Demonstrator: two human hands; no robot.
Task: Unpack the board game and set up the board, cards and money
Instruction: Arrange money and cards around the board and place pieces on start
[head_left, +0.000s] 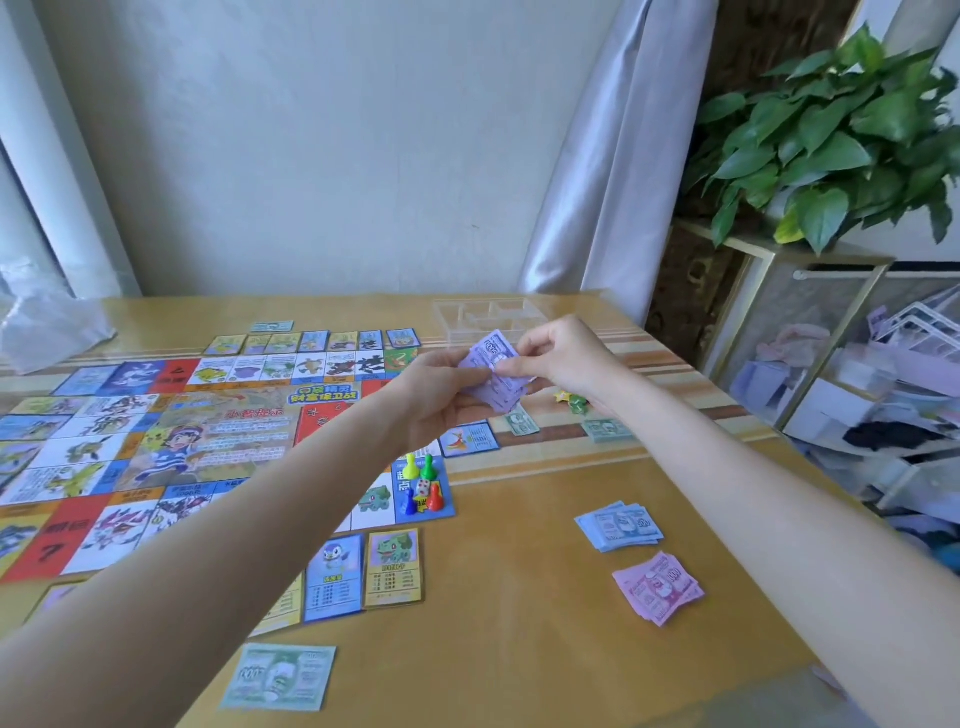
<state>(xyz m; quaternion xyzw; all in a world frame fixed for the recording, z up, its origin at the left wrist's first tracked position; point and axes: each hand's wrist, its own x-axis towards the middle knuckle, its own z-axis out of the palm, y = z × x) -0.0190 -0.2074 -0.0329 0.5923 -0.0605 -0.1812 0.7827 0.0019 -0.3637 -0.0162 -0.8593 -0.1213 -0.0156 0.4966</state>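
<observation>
We've got both hands up over the far right part of the desk (519, 649), holding a wad of purple bills (496, 371). Our left hand (441, 392) grips it from below, fingers curled round, and our right hand (563, 358) pinches the top bill between thumb and fingers. The board (171, 441) lies flat on the left side, with four pawns (422, 483) and a die (423, 487) on its near right corner. Cards (363, 571) line its near and far edges. Near the right edge sit a blue stack (618, 526) and a pink stack (657, 587); a green bill (278, 675) lies by the near edge.
</observation>
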